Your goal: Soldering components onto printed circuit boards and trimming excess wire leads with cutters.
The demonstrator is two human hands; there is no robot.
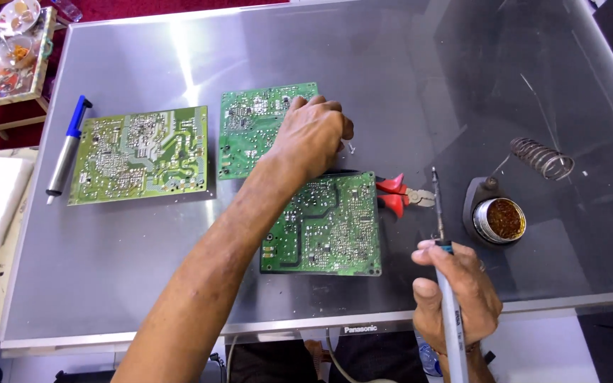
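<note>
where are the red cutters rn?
Head view, right of centre: the red cutters lie on the table against the right edge of the nearest board, left of the soldering iron.

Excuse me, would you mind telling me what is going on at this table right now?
A person is working on circuit boards laid on a grey metal sheet. The left hand reaches over the middle green board, fingers curled near its right edge. The right hand holds a soldering iron, tip up and off the boards. A third board lies by red-handled cutters; the iron stand is to the right, and a blue-tipped desoldering pump to the far left.
</note>
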